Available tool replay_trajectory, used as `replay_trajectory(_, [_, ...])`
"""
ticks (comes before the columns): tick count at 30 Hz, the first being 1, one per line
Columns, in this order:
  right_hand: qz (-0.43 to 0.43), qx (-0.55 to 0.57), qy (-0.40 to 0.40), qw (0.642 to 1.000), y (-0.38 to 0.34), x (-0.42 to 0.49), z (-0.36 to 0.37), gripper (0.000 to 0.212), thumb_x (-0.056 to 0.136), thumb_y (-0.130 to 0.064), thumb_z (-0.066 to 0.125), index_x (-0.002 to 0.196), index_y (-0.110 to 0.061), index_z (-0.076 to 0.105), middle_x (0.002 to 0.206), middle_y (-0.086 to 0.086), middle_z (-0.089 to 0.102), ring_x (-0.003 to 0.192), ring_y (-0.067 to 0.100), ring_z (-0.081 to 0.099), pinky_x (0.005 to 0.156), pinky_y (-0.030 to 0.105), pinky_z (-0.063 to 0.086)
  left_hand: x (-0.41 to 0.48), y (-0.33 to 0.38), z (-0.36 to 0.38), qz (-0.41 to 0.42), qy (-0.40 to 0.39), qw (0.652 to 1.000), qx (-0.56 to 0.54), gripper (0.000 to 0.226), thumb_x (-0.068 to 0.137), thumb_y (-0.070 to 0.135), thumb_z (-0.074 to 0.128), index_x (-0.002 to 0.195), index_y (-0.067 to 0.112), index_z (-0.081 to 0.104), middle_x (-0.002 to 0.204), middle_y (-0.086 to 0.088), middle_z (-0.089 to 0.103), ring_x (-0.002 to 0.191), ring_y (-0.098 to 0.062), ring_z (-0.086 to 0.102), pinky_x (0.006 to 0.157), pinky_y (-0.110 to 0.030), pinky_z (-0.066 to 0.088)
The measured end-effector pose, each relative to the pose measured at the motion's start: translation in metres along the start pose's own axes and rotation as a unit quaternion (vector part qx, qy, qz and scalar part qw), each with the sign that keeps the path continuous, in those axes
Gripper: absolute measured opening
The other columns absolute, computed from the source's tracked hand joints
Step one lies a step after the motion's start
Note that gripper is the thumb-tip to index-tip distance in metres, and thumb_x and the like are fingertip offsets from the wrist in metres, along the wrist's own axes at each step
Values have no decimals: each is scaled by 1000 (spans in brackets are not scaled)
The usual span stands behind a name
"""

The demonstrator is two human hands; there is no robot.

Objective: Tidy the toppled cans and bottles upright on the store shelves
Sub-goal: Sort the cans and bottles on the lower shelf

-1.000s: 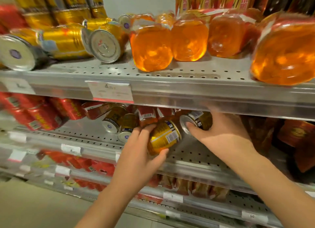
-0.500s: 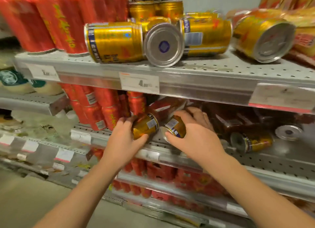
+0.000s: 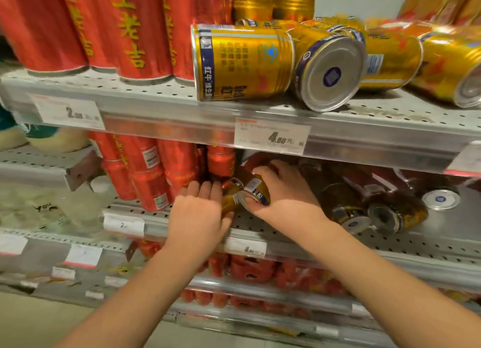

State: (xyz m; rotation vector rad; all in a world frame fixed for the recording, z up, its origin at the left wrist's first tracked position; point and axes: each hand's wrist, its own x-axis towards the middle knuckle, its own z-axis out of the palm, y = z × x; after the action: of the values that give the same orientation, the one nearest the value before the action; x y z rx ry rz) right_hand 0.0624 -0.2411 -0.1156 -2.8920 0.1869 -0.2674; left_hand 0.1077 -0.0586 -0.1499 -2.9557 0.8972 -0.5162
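While we are working the middle shelf [image 3: 286, 233]: both hands are carrying a pair of gold cans in toward the row of upright red cans [image 3: 151, 181].
Left hand [image 3: 197, 212]: it is wrapping the left gold can [image 3: 230, 200], with the fingers lying along its far side and the thumb tucking under.
Right hand [image 3: 283, 191]: it is curling over the right gold can [image 3: 254, 189], with the thumb pressing near the silver end.
Change: half a second ago we were holding the two cans a little apart near the shelf lip. Now they are touching each other and sitting deeper in, just beside the red cans.
Tilt: both are leaning, and neither is standing on its base yet.
Meaning for the task: we are judging this to be the placing step. The pair is arriving at its slot, with only the tipping upright and the letting go remaining.
Lying down: dark toppled cans [image 3: 390, 212] are waiting to the right on the same shelf, and toppled gold cans [image 3: 242, 61] are waiting on the top shelf [image 3: 156, 92], so we are reckoning most of the job is ahead.
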Motion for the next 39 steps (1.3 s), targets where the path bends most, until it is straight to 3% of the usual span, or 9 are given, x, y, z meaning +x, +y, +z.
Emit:
replay_trajectory(6, [-24, 1, -120, 992, 19, -2, 6, 70, 87, -63, 56, 147, -41, 29, 154, -7, 28, 139, 22, 31, 111, 39, 34, 0, 4, -4, -4, -36, 999, 26, 71, 82, 47, 67, 137, 4, 56, 119, -13, 59, 103, -32, 53, 78, -40, 47])
replay_trajectory(11, [-66, -15, -76, 995, 15, -4, 8, 67, 88, -57, 58, 147, -35, 34, 149, -4, 35, 136, 22, 33, 109, 35, 32, -1, 7, -10, -2, -39, 999, 1, 75, 74, 39, 77, 136, 2, 58, 115, -18, 62, 96, -36, 58, 72, -43, 49])
replay_trajectory(16, [-62, 13, -19, 998, 31, -45, -9, 61, 90, -63, 49, 143, -34, 44, 148, -4, 42, 134, 19, 38, 112, 35, 34, -1, 33, -15, 59, 84, 992, -74, 45, 77, 27, 72, 116, 6, 65, 104, -15, 62, 88, -35, 56, 72, -43, 45])
replay_trajectory(20, [17, 47, 30, 998, 84, -90, -41, 45, 96, -51, 49, 137, -34, 52, 117, -5, 62, 97, 11, 59, 84, 24, 46, 3, 84, -23, 122, 135, 968, -176, 30, 90, 31, 55, 110, 12, 67, 103, -9, 63, 90, -30, 57, 75, -42, 49])
replay_trajectory(24, [113, 3, 58, 992, 162, -128, -71, 45, 93, -35, 56, 137, -29, 53, 134, 4, 54, 120, 25, 53, 99, 37, 46, 13, 147, -35, 166, 100, 951, -239, 28, 92, 34, 51, 105, 17, 69, 100, -3, 65, 92, -26, 60, 76, -39, 50])
replay_trajectory(30, [248, -102, 94, 959, 277, -177, -104, 47, 91, -35, 59, 134, -17, 53, 128, 16, 53, 107, 36, 56, 88, 39, 46, 38, 262, -42, 177, 7, 948, -264, 23, 97, 42, 49, 83, 25, 56, 63, 14, 42, 67, -22, 62, 49, -27, 26])
replay_trajectory(32, [266, -143, 105, 948, 310, -191, -111, 51, 89, -38, 60, 133, -14, 53, 126, 19, 54, 104, 37, 55, 85, 41, 48, 56, 304, -39, 203, 12, 946, -254, 26, 94, 45, 45, 102, 27, 63, 81, 11, 55, 85, -23, 63, 60, -32, 39])
replay_trajectory(34, [272, -151, 119, 943, 341, -208, -116, 54, 86, -42, 64, 130, -12, 52, 113, 19, 55, 93, 35, 53, 74, 40, 49, 78, 347, -37, 231, 32, 942, -241, 37, 94, 40, 48, 124, 24, 63, 115, -1, 64, 107, -29, 58, 88, -41, 46])
replay_trajectory(39, [277, -94, 101, 951, 403, -246, -114, 76, 81, -61, 65, 139, -18, 42, 93, 8, 45, 77, 30, 52, 60, 36, 50, 135, 434, -20, 203, 37, 971, -124, 56, 99, 50, 46, 147, 21, 45, 144, -8, 51, 134, -31, 42, 116, -40, 22])
